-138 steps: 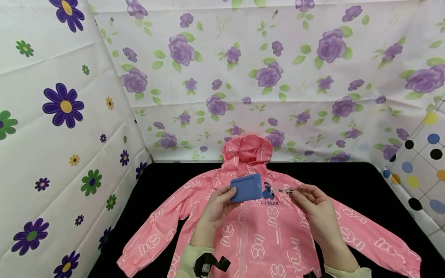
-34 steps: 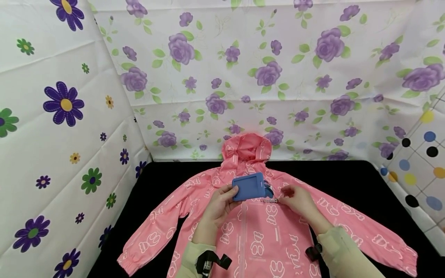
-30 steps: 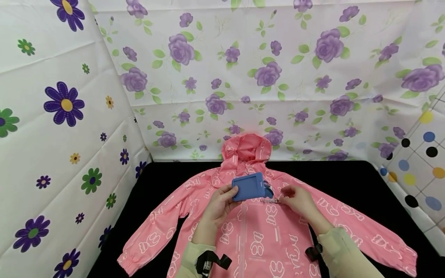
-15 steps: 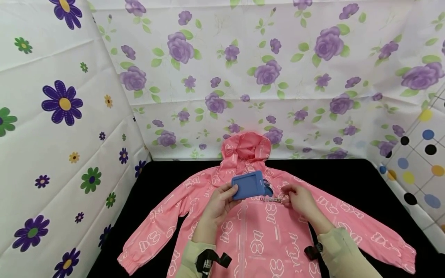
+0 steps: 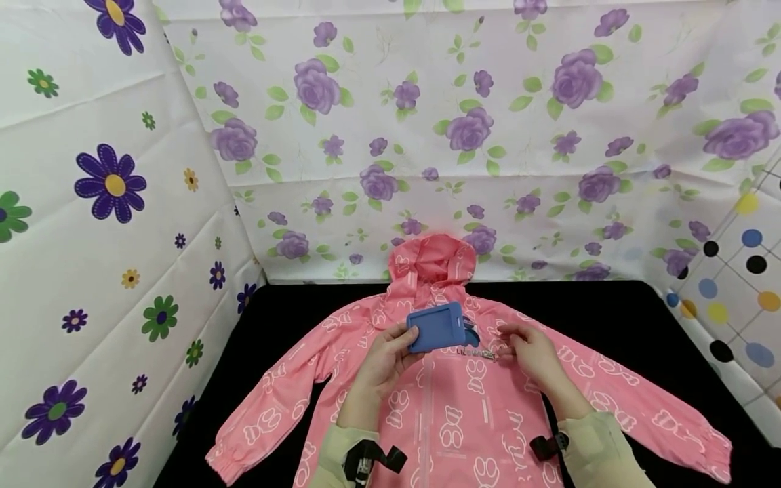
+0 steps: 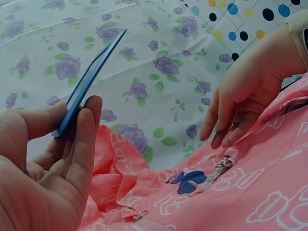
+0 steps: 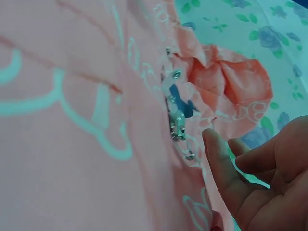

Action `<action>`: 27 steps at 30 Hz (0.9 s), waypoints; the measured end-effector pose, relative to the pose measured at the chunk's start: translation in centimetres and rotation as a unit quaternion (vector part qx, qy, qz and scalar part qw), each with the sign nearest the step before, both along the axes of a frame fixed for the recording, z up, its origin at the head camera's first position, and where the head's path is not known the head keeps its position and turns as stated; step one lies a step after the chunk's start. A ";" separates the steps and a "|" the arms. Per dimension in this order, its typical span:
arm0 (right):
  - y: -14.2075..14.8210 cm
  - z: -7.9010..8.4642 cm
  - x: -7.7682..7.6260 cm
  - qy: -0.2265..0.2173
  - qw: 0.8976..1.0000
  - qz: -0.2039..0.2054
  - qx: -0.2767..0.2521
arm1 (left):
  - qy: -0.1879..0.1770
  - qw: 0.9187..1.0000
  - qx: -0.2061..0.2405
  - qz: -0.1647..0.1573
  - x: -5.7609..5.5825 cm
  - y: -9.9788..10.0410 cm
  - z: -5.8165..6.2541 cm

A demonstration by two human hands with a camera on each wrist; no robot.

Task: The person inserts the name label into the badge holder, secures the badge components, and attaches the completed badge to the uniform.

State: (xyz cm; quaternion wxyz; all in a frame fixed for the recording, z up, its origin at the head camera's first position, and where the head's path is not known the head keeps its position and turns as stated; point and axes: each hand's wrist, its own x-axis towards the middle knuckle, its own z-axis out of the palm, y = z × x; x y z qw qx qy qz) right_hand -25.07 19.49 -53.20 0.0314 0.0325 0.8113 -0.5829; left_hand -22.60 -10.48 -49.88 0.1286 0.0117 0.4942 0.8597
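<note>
My left hand (image 5: 386,359) pinches a blue badge holder (image 5: 436,328) between thumb and fingers, held up over the jacket's chest; the left wrist view shows it edge-on. The pink hooded jacket (image 5: 396,413) lies spread out, front up. On its chest, by the dark blue bear print (image 6: 188,182), rests a badge clip with a clear strap and metal ends (image 6: 220,168). Just beside and above that clip is my right hand (image 5: 532,352), fingers loosely bent and holding nothing. In the right wrist view a small gap shows between its fingertips and the clip (image 7: 177,126).
Black cloth (image 5: 549,298) covers the table under the jacket. Flowered sheets (image 5: 378,135) hang behind and at the left, with a dotted sheet (image 5: 726,325) at the right. The jacket's hood (image 5: 433,261) stands up near the back sheet.
Earlier my right hand held the badge clip up beside the badge holder. The clip now lies on the jacket's chest, and the hand has let go and drawn slightly right. The left hand barely moved.
</note>
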 end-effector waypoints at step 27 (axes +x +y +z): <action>-1.5 5.6 4.5 0.041 0.991 0.046 -0.121 | 0.006 0.999 -0.029 0.027 0.0 0.4 -0.2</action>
